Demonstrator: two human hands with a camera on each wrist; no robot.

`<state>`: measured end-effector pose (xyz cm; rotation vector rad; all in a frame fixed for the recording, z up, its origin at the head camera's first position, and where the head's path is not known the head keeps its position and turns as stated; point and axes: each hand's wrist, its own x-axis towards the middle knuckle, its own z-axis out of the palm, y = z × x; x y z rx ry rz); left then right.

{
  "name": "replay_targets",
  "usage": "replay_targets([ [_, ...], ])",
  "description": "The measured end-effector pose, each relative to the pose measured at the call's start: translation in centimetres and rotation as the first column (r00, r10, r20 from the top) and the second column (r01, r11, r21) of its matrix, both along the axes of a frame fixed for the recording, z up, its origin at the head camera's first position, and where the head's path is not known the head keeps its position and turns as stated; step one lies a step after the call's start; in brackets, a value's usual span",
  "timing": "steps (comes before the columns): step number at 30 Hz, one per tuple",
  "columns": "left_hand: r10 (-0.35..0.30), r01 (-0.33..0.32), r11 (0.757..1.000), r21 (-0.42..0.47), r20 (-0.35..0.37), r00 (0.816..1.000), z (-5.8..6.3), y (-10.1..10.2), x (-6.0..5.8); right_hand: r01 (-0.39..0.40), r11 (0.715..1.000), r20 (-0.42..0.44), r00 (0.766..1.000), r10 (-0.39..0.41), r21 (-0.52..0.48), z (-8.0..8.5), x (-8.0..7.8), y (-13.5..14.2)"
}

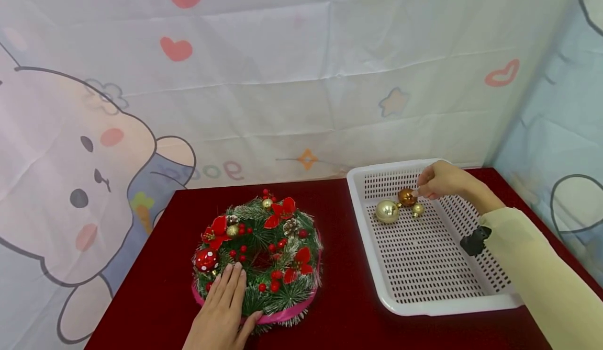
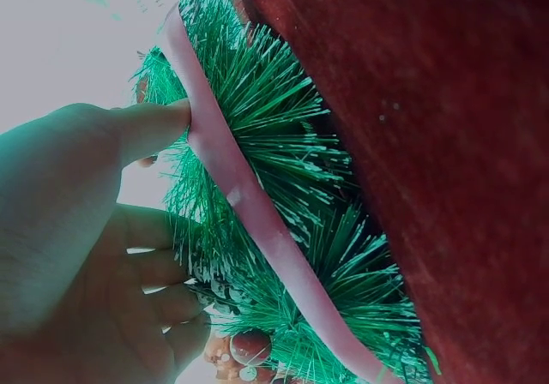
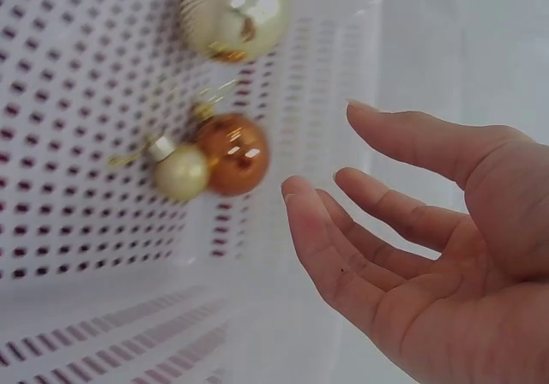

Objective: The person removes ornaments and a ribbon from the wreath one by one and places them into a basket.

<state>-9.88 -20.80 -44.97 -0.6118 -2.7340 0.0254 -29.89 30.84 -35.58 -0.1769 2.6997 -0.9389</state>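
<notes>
A green Christmas wreath [image 1: 252, 303] with red poinsettias, berries and pinecones lies on the table. My left hand [image 1: 216, 305] rests on its near left part, fingers extended; in the left wrist view the thumb [image 2: 154, 127] touches the pink ribbon [image 2: 232, 174] round its edge. Over the far end of a white plastic basket [image 1: 438, 308], my right hand [image 1: 443, 180] has loosely bent fingers with nothing between them. Close by in the basket are an amber bauble [image 3: 233, 157], a small gold bauble [image 3: 180, 174] and a larger pale gold bauble [image 1: 387, 211].
A dark red cloth [image 1: 336, 266] covers the table, showing between wreath and basket. A printed curtain [image 1: 282, 88] hangs right behind the table, and another side of it stands at the right. A red white-spotted ornament [image 1: 205, 260] sits at the wreath's left.
</notes>
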Motion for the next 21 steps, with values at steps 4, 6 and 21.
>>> replay_targets([
  [4,-0.003,0.003,1.000,-0.005,-0.007,1.000,0.0,0.0,0.1,-0.021,1.000,-0.026,0.999,0.021,-0.021,1.1,0.5,-1.2],
  [6,-0.006,0.006,1.000,-0.010,-0.016,1.000,-0.1,-0.1,0.1,-0.037,0.999,-0.041,0.999,0.035,-0.029,1.7,0.8,-2.0],
  [21,0.009,-0.009,1.000,-0.001,-0.002,1.000,0.1,0.1,0.4,-0.150,0.984,-0.172,0.976,0.133,-0.093,5.5,1.2,-8.9],
])
